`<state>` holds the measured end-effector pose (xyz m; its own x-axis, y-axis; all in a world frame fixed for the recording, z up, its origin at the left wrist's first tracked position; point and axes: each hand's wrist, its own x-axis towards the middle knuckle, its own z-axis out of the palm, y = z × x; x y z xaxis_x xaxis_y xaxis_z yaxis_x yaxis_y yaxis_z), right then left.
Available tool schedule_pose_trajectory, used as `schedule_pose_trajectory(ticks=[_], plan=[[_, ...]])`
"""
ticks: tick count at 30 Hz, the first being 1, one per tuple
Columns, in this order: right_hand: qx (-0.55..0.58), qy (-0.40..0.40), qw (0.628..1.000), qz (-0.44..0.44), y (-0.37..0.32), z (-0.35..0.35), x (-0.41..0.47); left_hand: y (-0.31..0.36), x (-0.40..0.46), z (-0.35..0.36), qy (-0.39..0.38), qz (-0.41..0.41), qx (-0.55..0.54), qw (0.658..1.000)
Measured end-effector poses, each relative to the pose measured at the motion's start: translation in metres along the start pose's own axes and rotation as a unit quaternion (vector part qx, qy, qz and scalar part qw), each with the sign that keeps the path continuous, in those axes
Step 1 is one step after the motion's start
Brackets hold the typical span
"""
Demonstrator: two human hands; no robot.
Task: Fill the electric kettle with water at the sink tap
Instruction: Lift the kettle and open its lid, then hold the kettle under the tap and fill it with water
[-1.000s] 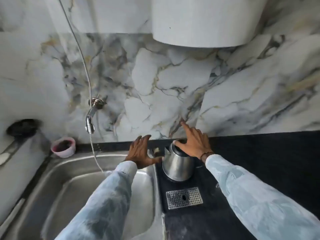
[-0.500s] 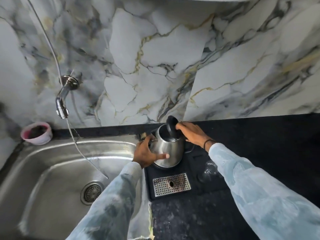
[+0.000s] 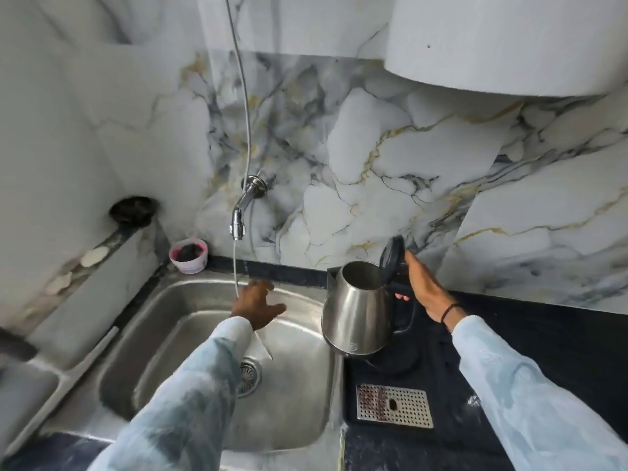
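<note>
Kettle filling has not started: no water enters the vessel yet. Taking the sink point(image 3: 163, 334) as the landmark and moving left to right, a pink tub point(image 3: 188, 254) stands on the ledge at its back left corner. Above the rear rim the tap point(image 3: 239, 219) is mounted on the marbled wall, and a thin stream falls from its spout; half a second ago no stream was visible, so the tap appears to have just been turned on. The left hand point(image 3: 256, 305) is over the rear of the basin, directly under the stream, fingers spread and gripping nothing; half a second ago it steadied the kettle body. Right of the sink, at the bench point(image 3: 543, 351) edge, the electric kettle point(image 3: 356, 314) is tilted toward the basin and lifted off the base it sat on half a second ago. Its lid point(image 3: 392, 258) stands open. The right hand point(image 3: 423, 288) is closed around the handle at the far side and carries the kettle. A perforated drip tray point(image 3: 394, 406) lies on the bench nearer the viewer. Judgement: with water running and the lid open, the remaining step is to bring the kettle mouth under the stream.
</note>
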<state>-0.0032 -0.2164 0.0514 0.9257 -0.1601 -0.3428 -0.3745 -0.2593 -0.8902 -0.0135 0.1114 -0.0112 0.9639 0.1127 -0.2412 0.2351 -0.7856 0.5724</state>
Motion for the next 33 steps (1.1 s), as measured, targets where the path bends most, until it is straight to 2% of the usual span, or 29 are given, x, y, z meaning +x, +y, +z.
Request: schedule_pose_trajectory(ticks=[4,9,13,16,20,26,29,33], plan=[[0.015,-0.036,0.999,-0.016,-0.021,0.063,0.015,-0.023,0.023,-0.064,0.140,-0.065,-0.029,0.988],[0.025,-0.074,0.997,-0.002,-0.032,0.155,0.042,-0.028,0.078,-0.111,0.199,-0.044,-0.012,0.979],[0.049,-0.087,0.995,0.009,-0.033,0.214,0.067,-0.024,0.117,-0.115,0.183,0.016,-0.012,0.983],[0.063,-0.078,0.995,0.009,-0.034,0.244,0.080,-0.019,0.129,-0.109,0.207,0.036,0.023,0.977],[0.092,-0.076,0.993,0.010,-0.034,0.261,0.088,-0.009,0.138,-0.102,0.242,0.037,0.113,0.963],[0.098,-0.073,0.993,0.001,-0.039,0.266,0.091,-0.015,0.142,-0.092,0.252,0.078,0.161,0.951],[0.102,-0.073,0.992,0.002,-0.042,0.271,0.092,-0.021,0.144,-0.098,0.228,0.085,0.116,0.963],[0.089,-0.076,0.993,-0.002,-0.043,0.278,0.092,-0.040,0.151,-0.110,0.152,0.108,0.101,0.977]])
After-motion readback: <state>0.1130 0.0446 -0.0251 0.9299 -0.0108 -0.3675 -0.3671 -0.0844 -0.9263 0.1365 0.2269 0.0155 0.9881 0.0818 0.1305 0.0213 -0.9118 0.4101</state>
